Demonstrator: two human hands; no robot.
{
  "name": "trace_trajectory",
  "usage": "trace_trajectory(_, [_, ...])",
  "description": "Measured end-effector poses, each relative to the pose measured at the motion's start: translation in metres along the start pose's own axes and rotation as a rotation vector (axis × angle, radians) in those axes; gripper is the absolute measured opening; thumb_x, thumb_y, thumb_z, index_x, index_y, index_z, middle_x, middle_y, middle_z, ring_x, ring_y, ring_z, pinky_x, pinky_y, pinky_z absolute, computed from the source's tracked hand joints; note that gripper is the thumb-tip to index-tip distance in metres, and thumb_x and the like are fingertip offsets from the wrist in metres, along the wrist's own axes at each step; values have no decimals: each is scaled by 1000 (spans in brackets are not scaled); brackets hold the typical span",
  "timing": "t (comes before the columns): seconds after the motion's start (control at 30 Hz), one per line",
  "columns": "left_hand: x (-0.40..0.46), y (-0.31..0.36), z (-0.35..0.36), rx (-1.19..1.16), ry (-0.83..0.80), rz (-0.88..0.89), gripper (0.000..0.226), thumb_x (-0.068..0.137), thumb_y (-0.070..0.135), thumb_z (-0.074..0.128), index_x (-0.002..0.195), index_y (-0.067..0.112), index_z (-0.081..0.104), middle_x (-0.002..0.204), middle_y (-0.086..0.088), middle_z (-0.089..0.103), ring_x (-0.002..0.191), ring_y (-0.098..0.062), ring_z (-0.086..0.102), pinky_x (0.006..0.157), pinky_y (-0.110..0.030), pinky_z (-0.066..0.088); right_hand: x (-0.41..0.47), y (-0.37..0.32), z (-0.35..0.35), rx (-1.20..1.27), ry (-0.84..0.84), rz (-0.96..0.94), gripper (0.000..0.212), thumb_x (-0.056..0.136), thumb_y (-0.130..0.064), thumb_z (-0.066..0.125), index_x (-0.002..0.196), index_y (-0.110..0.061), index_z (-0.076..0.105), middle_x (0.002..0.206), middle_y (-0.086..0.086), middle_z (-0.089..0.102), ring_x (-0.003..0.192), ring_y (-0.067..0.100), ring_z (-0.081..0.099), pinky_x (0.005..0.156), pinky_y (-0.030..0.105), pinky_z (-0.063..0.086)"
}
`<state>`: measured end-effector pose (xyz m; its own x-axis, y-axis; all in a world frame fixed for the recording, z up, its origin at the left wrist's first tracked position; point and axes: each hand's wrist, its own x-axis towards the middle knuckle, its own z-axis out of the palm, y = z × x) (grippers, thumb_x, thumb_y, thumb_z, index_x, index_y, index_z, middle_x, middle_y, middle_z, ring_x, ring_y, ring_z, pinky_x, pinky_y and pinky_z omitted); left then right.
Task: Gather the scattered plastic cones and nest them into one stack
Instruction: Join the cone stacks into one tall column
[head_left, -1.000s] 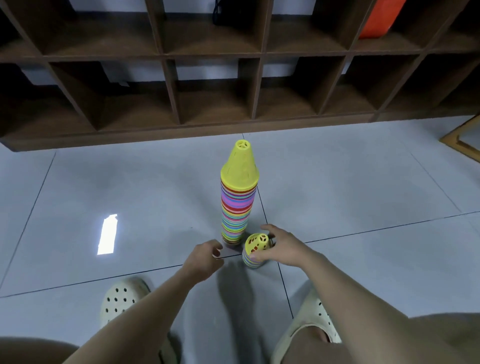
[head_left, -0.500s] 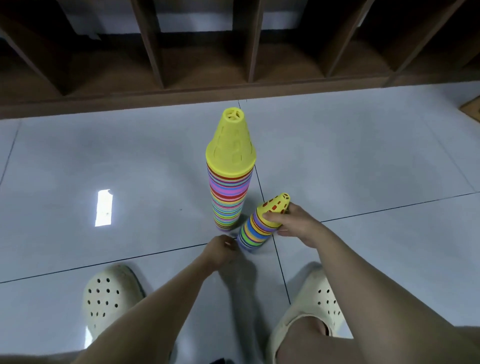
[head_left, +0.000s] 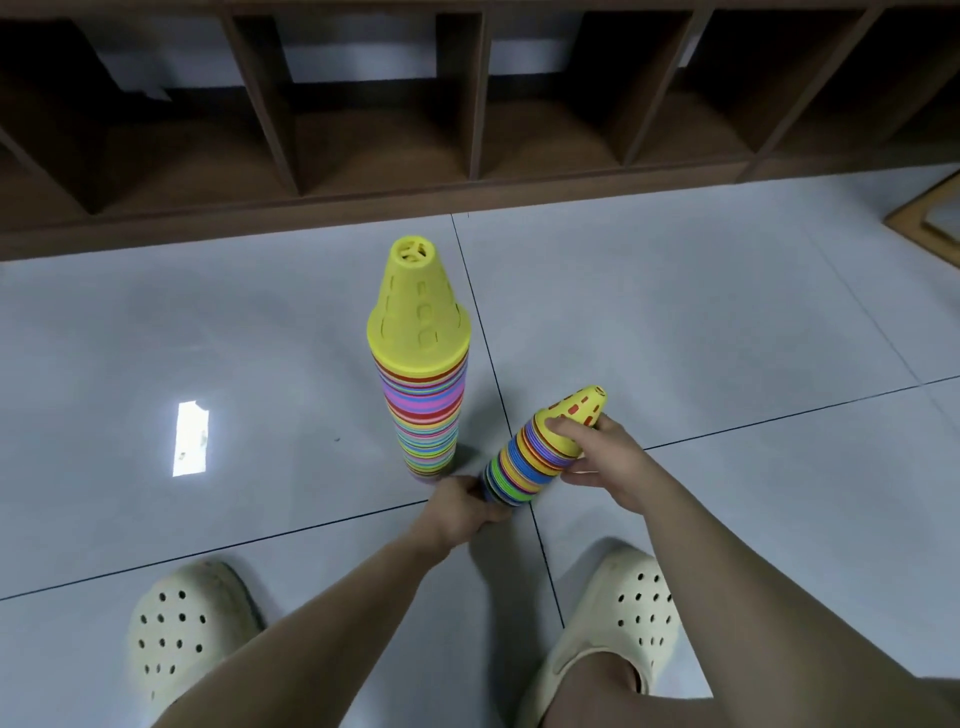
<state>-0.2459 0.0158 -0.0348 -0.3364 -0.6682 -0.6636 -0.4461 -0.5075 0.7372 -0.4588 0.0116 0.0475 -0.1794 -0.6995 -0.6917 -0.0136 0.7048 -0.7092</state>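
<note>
Both hands (head_left: 530, 480) hold the tilted short stack (head_left: 524, 460), hiding its base.

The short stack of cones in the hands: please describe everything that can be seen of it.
The short stack is a set of nested plastic cones with rims in many colours and a yellow, slotted cone on top. It is tilted, its tip pointing up and to the right. The right hand grips its upper part, and the left hand holds its base near the tiled floor. It is just right of the tall stack, which stands upright.
</note>
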Motion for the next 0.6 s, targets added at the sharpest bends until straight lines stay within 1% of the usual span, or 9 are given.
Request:
trace_trajectory(0.07, [-9,16,10,1,19,60,16,78,13,80,91,8,71,75,-6,67,66,-17,57,58,-27,47,-12,-10,-13,-6,32,-22,40,85,-45,74,116,-24,62,111,3,73,99,27,72,90,44,60])
trace_trajectory(0.13, [-19,36,19,-36,30,153,10,80,11,78,86,8,71,72,-5,64,64,-16,53,60,-28,44,-28,-27,-28,4,66,-64,40,84,-46,74,117,-25,63,111,3,74,98,28,73,89,44,60])
trace_trajectory(0.17, [-25,50,22,-60,30,197,8,81,8,77,87,9,72,71,-2,65,63,-13,54,61,-25,43,-37,-38,-35,13,83,-93,39,85,-46,74,116,-25,63,111,3,74,98,28,73,88,44,60])
trace_trajectory(0.23, [-40,80,26,-119,29,267,13,84,1,74,93,11,73,72,5,71,61,-2,60,60,-16,45,-60,-65,-47,27,108,-164,39,85,-44,74,117,-25,63,111,3,74,97,26,73,86,44,60])
trace_trajectory(0.27, [-47,94,28,-150,30,294,15,85,1,73,96,12,72,75,5,74,62,0,61,60,-14,46,-72,-79,-51,27,120,-204,39,85,-44,74,117,-25,63,112,2,74,98,26,73,85,45,61])
trace_trajectory(0.37, [-73,132,31,-186,56,367,15,87,8,74,102,10,72,87,-8,76,69,-9,63,63,-21,46,-113,-120,-59,-1,169,-330,37,85,-46,74,115,-27,63,112,-1,73,101,23,72,86,49,60])
trace_trajectory(0.43, [-89,150,30,-199,74,423,16,87,6,73,103,7,73,84,-9,73,68,-10,63,64,-23,46,-139,-143,-61,-29,196,-398,35,85,-47,73,113,-29,63,111,-3,72,103,21,70,88,51,59])
trace_trajectory(0.53, [-120,181,29,-193,84,500,15,87,5,72,102,3,72,80,-8,72,67,-11,62,64,-22,46,-187,-173,-60,-86,232,-514,28,88,-48,69,108,-31,60,109,-5,71,102,17,69,87,50,59])
trace_trajectory(0.6, [-146,207,27,-178,112,562,15,84,10,75,98,4,72,77,-8,73,67,-12,64,65,-26,47,-218,-190,-58,-123,309,-625,26,89,-49,68,105,-31,58,104,-8,71,98,14,69,85,48,60])
